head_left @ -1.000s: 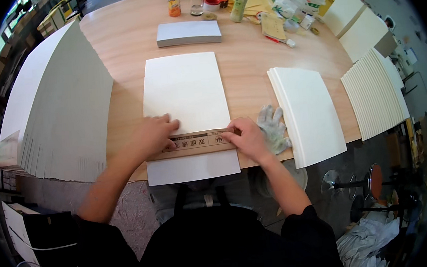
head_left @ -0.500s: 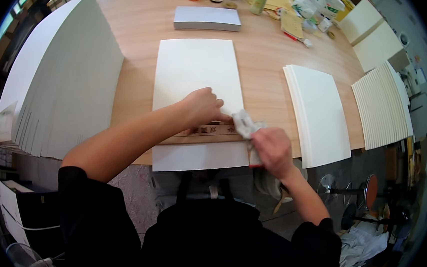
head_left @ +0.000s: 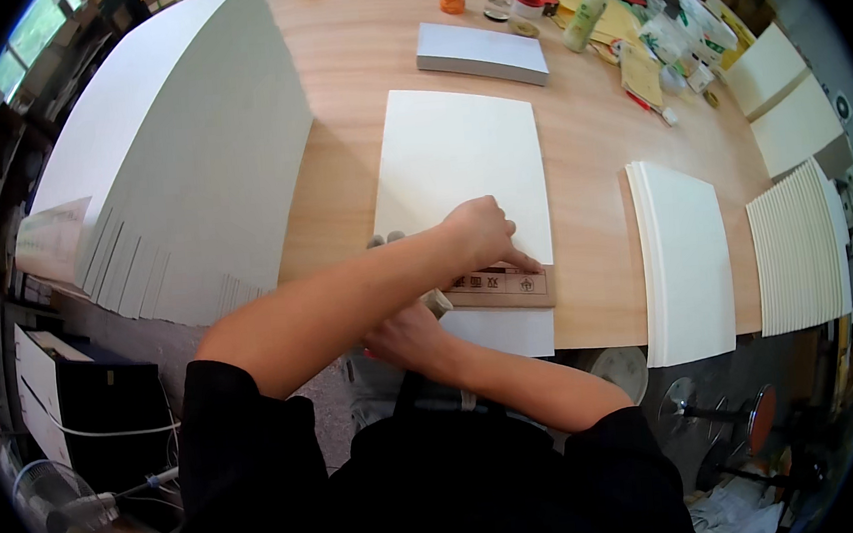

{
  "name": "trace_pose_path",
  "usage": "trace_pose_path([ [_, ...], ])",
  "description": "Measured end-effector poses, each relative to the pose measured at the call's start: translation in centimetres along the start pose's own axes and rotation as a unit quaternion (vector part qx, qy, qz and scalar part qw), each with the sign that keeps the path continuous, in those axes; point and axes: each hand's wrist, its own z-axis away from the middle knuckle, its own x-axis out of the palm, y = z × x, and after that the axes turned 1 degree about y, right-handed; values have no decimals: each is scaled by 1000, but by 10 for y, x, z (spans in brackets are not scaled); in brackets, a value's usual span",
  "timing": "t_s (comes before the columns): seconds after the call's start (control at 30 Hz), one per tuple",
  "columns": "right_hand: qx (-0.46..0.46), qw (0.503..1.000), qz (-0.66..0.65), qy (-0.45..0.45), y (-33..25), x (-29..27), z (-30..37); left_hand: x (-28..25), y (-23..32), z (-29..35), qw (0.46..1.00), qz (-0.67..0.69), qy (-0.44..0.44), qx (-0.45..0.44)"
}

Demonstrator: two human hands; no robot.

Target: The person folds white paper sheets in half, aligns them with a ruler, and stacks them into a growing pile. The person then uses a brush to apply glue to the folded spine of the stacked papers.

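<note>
A large white sheet [head_left: 458, 154] lies on the wooden table [head_left: 350, 62], and its near end hangs over the front edge. A brown cardboard strip [head_left: 516, 287] lies across the sheet near that edge. My left arm crosses to the right, and my left hand [head_left: 482, 230] presses its fingertips down on the strip. My right hand [head_left: 404, 334] is tucked under the left forearm at the table edge. It grips a grey-white cloth [head_left: 437, 304], which shows on both sides of the arm.
A tall fanned stack of white sheets [head_left: 168, 167] fills the table's left. A flat grey stack [head_left: 480, 52] lies beyond the sheet, with bottles [head_left: 582, 16] and clutter behind it. More white stacks [head_left: 681, 256] [head_left: 796, 247] lie on the right. Stools [head_left: 719, 414] stand below.
My left hand has slid right along the cardboard strip. My right hand has picked up the cloth and carried it left, under the left forearm.
</note>
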Motion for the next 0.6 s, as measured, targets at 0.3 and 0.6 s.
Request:
trace_pose_path([
  [0.3, 75, 964, 161, -196, 100, -180, 172, -7, 16, -1, 993, -113, 22, 2],
  [0.6, 365, 927, 20, 88, 100, -177, 200, 52, 51, 76, 956, 89, 254, -114],
])
